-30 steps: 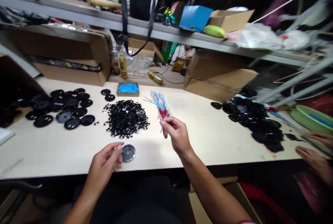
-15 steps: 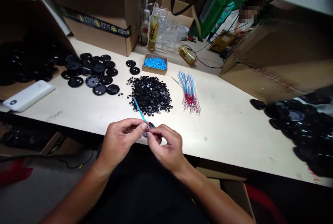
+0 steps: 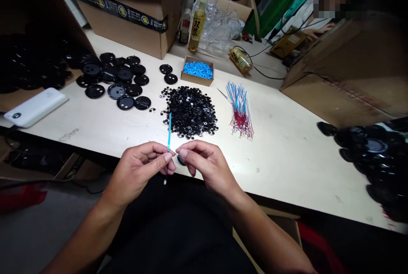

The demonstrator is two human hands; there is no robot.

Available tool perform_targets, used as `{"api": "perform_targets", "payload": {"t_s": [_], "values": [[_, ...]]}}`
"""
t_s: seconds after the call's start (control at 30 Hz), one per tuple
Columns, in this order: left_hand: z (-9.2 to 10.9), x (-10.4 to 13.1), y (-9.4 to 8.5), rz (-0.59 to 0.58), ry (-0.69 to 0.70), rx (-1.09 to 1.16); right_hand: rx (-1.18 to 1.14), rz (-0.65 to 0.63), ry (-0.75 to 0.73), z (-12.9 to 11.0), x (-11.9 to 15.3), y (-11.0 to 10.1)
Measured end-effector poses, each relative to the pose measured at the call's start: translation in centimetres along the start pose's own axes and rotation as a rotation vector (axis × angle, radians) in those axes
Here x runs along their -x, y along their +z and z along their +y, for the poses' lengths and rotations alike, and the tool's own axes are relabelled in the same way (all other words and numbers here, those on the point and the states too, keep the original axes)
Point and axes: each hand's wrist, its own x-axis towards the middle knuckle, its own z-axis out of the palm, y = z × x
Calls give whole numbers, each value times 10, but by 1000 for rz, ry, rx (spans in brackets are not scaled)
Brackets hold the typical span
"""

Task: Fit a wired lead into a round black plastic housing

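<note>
Head view shows both hands meeting just off the near edge of the desk. The left hand pinches a thin blue wire between thumb and forefinger, so that it stands upright toward the pile of small black parts. The right hand has its fingers pressed onto a small black disc, which touches the wire's lower end. That disc is mostly hidden, and both grips are fingertip-light; a slip could drop it off the desk edge into the lap, or bend the wire.
</note>
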Motion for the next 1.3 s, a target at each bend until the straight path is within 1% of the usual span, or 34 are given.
{"api": "perform_targets", "payload": {"t_s": [0.07, 0.1, 0.2, 0.3, 0.37, 0.57, 0.73, 0.87, 0.93, 1.03, 1.2, 1.3], "values": [[1, 2, -1, -56, -27, 7, -110, -101, 76, -4, -6, 1], [1, 3, -1, -64, -40, 8, -147, -116, 95, -5, -8, 3], [-3, 7, -3, -77, -71, -15, -201, -98, 149, -5, -9, 9], [-10, 9, -6, -85, -89, -87, -236, -80, 190, -3, -8, 14], [-15, 9, -9, -58, -99, -131, -250, -65, 190, -2, -9, 16], [-24, 5, -10, 94, -75, -225, -296, -1, 134, 0, -12, 13], [-33, 2, -14, 143, -115, -259, -356, -2, 151, -2, -13, 11], [-43, 1, -18, 152, -152, -255, -366, 14, 173, -1, -15, 12], [-45, 1, -18, 140, -155, -235, -343, 17, 152, 1, -17, 12], [-43, 0, -16, 131, -144, -180, -262, 32, 59, 4, -19, 11], [-29, -4, -8, 157, -82, -110, 48, 89, -80, 3, -15, 5], [-20, -4, -1, 194, -46, -85, 212, 146, -217, -2, -9, 3]]}}
